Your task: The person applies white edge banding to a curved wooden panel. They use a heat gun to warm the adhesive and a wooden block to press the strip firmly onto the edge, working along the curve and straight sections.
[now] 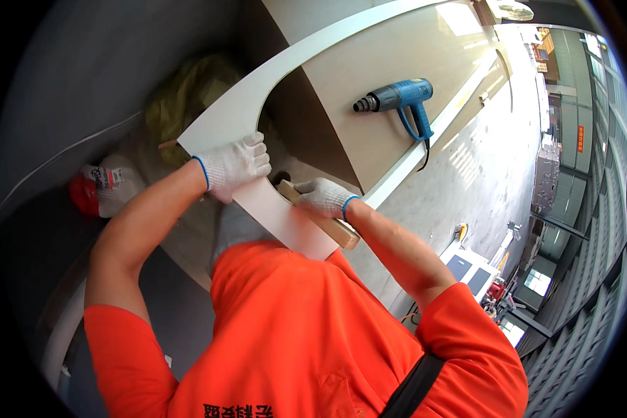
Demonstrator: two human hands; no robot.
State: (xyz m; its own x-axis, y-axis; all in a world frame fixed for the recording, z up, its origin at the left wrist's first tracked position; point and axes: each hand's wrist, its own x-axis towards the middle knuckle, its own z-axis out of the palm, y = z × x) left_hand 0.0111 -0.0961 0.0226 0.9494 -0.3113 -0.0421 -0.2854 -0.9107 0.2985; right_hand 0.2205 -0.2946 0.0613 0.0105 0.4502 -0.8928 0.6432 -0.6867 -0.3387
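Note:
A white curved panel (pixel 290 224) with a rounded cut-out edge runs from close to my body up to the far right. My left hand (pixel 235 166), in a white knit glove with a blue cuff, rests on it with the fingers bent over the inner edge. In a matching glove, my right hand (pixel 325 197) is wrapped around a long wooden block (pixel 344 235), which lies along that curved edge near my body. Part of the block is hidden under the fingers. A blue heat gun (pixel 401 99) lies on the beige board (pixel 327 76) beyond my hands.
A cord hangs off the board's edge below the heat gun. To the left are a yellow-green plastic bag (pixel 181 104) and a red and white bag (pixel 104 188). At the right, a white-framed piece (pixel 470 270) and machinery stand on the concrete floor (pixel 432 202).

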